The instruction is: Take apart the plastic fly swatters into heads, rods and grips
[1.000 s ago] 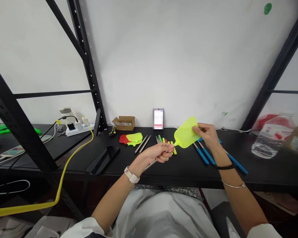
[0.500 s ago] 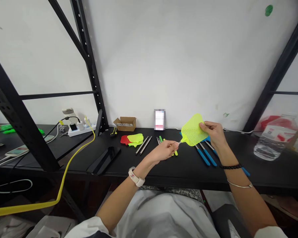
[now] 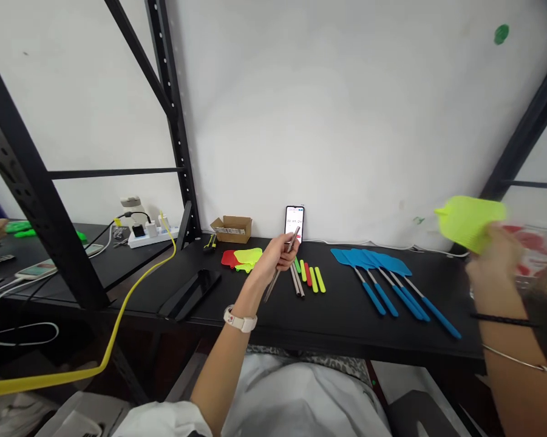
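My left hand [image 3: 278, 254] is closed round a slim metal rod [image 3: 272, 287] held at a slant; whether a second one lies along it I cannot tell. Far to the right, my right hand [image 3: 496, 252] grips a yellow-green fly swatter head [image 3: 467, 221], both blurred by motion. Beneath the left hand lie metal rods [image 3: 297, 282]. Beside them is a row of short handles, including a red handle [image 3: 308, 274] and a yellow-green handle [image 3: 320, 280]. Several blue fly swatters [image 3: 373, 294] lie fanned out between my hands.
Red and yellow-green swatter heads [image 3: 247, 257] lie left of the rods, near an open cardboard box [image 3: 232, 229]. A phone [image 3: 294, 217] stands against the wall. A black tablet-like slab [image 3: 191, 295] lies front left. A yellow cable [image 3: 132, 297] hangs before the black rack post [image 3: 40, 176].
My right hand has carried the yellow-green swatter head far right, away from my left hand. My left hand has moved left and now holds a rod. The rods beside the loose heads are gone.
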`<act>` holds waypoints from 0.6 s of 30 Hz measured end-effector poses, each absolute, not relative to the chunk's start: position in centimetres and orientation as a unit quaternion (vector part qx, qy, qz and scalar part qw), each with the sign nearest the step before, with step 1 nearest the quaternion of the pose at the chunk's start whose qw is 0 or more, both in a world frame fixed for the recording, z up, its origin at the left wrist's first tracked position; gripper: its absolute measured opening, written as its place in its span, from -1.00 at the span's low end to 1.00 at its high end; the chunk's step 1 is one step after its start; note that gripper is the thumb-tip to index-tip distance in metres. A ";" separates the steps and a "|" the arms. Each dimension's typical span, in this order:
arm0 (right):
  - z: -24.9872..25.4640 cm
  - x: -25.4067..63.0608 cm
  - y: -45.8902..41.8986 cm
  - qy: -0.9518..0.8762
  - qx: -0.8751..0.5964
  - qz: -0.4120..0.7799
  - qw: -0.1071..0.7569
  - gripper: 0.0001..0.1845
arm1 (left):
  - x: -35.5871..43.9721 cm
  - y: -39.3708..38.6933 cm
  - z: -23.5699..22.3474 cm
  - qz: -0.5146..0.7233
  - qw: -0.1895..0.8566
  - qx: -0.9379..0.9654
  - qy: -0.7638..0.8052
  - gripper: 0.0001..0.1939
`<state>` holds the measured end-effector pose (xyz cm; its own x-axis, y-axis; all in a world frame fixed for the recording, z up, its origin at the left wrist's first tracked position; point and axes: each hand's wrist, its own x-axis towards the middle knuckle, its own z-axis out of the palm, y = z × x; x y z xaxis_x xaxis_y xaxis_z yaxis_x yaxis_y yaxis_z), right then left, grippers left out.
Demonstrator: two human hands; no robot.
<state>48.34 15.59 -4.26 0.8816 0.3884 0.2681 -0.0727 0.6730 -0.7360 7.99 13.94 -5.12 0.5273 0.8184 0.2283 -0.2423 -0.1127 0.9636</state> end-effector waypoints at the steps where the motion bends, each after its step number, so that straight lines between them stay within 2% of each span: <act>1: -4.9 47.5 16.5 -0.219 -0.384 0.135 0.887 -0.87 | 8.4 14.4 -4.9 0.435 0.631 0.600 0.230 -0.60; 5: -7.2 43.2 19.3 -0.297 -0.389 0.221 0.844 -0.97 | 9.0 15.1 -4.1 0.486 0.614 0.574 0.238 -0.51; 11: -9.2 40.3 20.2 -0.380 -0.405 0.323 0.767 -0.82 | 8.1 15.1 -3.7 0.530 0.602 0.539 0.259 -0.48; 18: -11.0 40.0 21.1 -0.372 -0.439 0.381 0.724 -0.79 | 8.7 17.2 -4.5 0.498 0.632 0.521 0.285 -0.49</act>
<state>40.01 21.10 -11.04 0.4335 0.8777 0.2040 -0.2245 0.3244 -0.9189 8.66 17.21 -4.52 0.3409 0.9266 0.1586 -0.3330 -0.0388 0.9421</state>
